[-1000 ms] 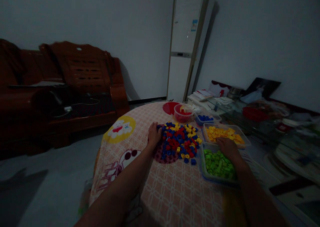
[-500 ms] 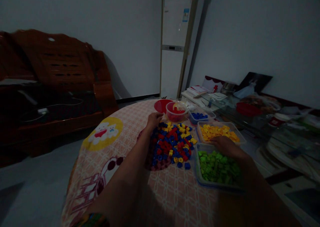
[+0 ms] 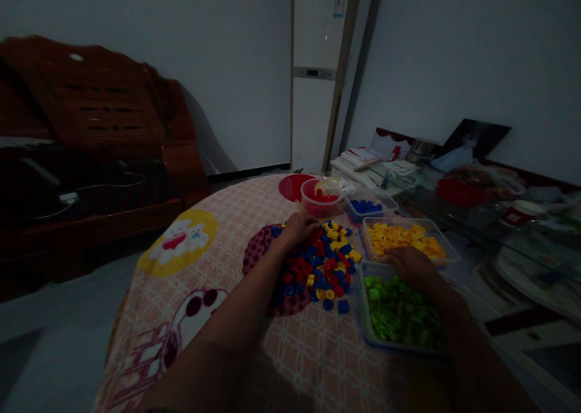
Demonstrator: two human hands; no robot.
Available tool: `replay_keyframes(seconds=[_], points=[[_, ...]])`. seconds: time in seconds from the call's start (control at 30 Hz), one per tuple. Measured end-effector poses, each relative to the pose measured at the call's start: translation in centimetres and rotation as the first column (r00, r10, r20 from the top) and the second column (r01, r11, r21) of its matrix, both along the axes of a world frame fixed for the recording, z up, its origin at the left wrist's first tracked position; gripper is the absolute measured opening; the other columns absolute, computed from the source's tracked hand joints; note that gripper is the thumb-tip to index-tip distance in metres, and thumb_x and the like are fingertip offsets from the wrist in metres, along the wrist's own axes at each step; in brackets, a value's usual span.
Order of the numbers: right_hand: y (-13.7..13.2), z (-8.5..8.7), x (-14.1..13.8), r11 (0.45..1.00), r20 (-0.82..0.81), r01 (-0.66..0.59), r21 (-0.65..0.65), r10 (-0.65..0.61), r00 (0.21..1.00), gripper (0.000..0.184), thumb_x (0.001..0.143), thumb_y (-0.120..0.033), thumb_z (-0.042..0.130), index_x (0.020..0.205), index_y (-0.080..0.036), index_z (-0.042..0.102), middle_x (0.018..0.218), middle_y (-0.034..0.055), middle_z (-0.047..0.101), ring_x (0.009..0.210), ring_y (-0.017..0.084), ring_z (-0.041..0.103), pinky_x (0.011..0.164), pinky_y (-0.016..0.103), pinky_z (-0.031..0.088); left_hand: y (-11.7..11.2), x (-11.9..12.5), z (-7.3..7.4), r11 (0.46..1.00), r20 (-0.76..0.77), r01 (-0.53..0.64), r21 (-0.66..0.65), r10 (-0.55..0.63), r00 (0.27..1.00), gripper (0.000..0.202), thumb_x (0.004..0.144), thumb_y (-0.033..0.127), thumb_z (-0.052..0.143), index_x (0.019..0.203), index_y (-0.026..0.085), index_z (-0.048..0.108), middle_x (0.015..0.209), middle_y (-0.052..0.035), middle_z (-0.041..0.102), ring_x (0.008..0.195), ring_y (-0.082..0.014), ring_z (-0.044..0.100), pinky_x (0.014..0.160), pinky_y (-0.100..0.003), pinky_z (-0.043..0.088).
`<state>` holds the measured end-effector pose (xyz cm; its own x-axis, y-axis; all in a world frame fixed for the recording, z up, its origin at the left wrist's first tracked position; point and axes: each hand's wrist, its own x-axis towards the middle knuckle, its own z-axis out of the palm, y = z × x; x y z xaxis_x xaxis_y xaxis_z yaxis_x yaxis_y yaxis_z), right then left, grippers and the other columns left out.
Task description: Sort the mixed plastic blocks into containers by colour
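My left hand reaches over the far-left part of a mixed pile of red, blue and yellow toy building blocks. Its fingers are bent together and point right; whatever they pinch is hidden. My right hand hovers where a clear box of yellow blocks meets a clear box of green blocks. Its fingers are closed together at the near rim of the yellow box, and their contents cannot be made out. A few blue and yellow blocks lie loose at the pile's near edge.
Beyond the pile stand a round clear tub with red and pale pieces, and a clear box of blue blocks. A patterned cloth covers the round table. At right is a cluttered glass-topped table; a wooden bench is at left.
My left hand has moved right, from the pile's far-left edge to over its blocks. My right hand stays near the yellow box. The view has shifted slightly.
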<state>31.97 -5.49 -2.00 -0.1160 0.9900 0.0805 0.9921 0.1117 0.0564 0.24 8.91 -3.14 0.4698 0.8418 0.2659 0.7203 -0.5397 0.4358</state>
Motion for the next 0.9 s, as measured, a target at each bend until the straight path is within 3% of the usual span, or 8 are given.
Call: replay_keyframes(seconds=[0.1,0.2,0.33,0.43,0.57,0.67,0.77,0.9], points=[[-0.2,0.3,-0.3,1.000,-0.011,-0.009,0.008,0.009,1.000,0.039,0.100,-0.024,0.040,0.108,-0.020,0.078,0.109,0.0105,0.078,0.097,0.024,0.069,0.087,0.034,0.050,-0.5,0.8,0.2,0.996,-0.032,0.058,-0.071,-0.060,0.998,0.019,0.082,0.031,0.070,0.094,0.021,0.081,0.090,-0.0042,0.079,0.083,-0.0206,0.071,0.077,-0.027,0.052],[-0.2,0.4,-0.4,1.000,-0.010,-0.008,0.005,0.008,1.000,0.039,0.100,-0.025,0.039,0.105,-0.020,0.078,0.106,0.0104,0.078,0.096,0.024,0.068,0.085,0.033,0.049,-0.7,0.7,0.2,0.994,-0.004,0.038,-0.106,-0.038,0.999,0.015,0.075,0.025,0.075,0.088,0.020,0.082,0.085,-0.0042,0.078,0.080,-0.0214,0.071,0.076,-0.027,0.051],[0.0,0.1,-0.2,1.000,-0.021,-0.007,-0.006,0.007,1.000,0.039,0.100,-0.026,0.039,0.103,-0.021,0.077,0.106,0.0104,0.077,0.099,0.024,0.066,0.086,0.034,0.048,0.1,-0.4,0.2,0.989,0.184,0.021,-0.149,0.007,0.983,0.013,0.074,0.023,0.072,0.083,0.019,0.081,0.080,-0.0032,0.077,0.078,-0.0206,0.070,0.077,-0.028,0.052],[0.0,-0.2,0.0,1.000,-0.047,-0.009,0.010,0.010,0.999,0.040,0.100,-0.026,0.038,0.102,-0.022,0.077,0.106,0.0110,0.077,0.099,0.026,0.066,0.088,0.036,0.049,0.7,-1.2,0.0,0.969,0.392,0.066,-0.236,0.033,0.920,0.019,0.074,0.026,0.070,0.088,0.017,0.080,0.074,-0.0016,0.074,0.072,-0.0177,0.067,0.069,-0.025,0.051],[0.1,-0.4,0.2,0.999,-0.052,-0.011,0.031,0.012,0.999,0.039,0.100,-0.026,0.039,0.109,-0.021,0.077,0.113,0.0113,0.076,0.104,0.026,0.066,0.092,0.037,0.049,0.8,-1.5,-0.1,0.910,0.640,0.208,-0.359,0.078,0.765,0.032,0.077,0.027,0.068,0.103,0.014,0.080,0.069,-0.0007,0.071,0.061,-0.0132,0.062,0.059,-0.023,0.048],[0.1,-0.2,0.1,1.000,-0.045,-0.015,-0.001,0.015,0.999,0.039,0.100,-0.025,0.039,0.107,-0.021,0.077,0.111,0.0115,0.077,0.103,0.026,0.067,0.091,0.037,0.049,0.6,-1.2,0.1,0.883,0.740,0.229,-0.410,0.174,0.650,0.030,0.077,0.029,0.071,0.101,0.013,0.080,0.061,0.0016,0.066,0.053,-0.0098,0.056,0.054,-0.021,0.045],[0.2,0.1,0.0,0.999,-0.040,-0.004,-0.036,0.003,0.999,0.040,0.100,-0.025,0.039,0.105,-0.021,0.078,0.110,0.0118,0.077,0.101,0.026,0.068,0.089,0.037,0.049,0.5,-0.6,0.3,0.890,0.845,0.172,-0.422,0.317,0.432,0.029,0.075,0.030,0.076,0.097,0.012,0.078,0.067,0.0007,0.069,0.056,-0.0092,0.059,0.059,-0.023,0.051],[0.3,-0.1,0.2,0.999,-0.049,-0.013,-0.033,0.011,0.999,0.040,0.101,-0.026,0.038,0.111,-0.020,0.077,0.115,0.0119,0.076,0.104,0.026,0.068,0.091,0.037,0.049,0.7,0.3,0.5,0.894,0.900,0.140,-0.425,0.401,0.172,0.027,0.077,0.024,0.076,0.100,0.010,0.073,0.078,-0.0022,0.073,0.068,-0.0107,0.067,0.080,-0.030,0.059]])
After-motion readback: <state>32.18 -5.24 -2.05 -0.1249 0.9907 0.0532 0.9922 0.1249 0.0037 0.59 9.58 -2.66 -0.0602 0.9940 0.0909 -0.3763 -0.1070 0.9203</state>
